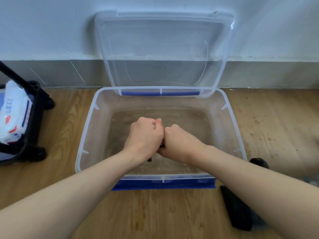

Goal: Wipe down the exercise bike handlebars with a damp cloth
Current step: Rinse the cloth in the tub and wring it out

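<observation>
Both my hands are held fist to fist over a clear plastic tub with water in its bottom. My left hand and my right hand are clenched around a dark cloth. Only small dark bits of it show between and below the fists, one scrap under my left wrist. The exercise bike handlebars are out of view.
The tub's clear lid leans open against the white wall. A black wheeled cart with a white wipes pack stands at the left. A dark flat object and a black rounded object lie on the wooden floor at right.
</observation>
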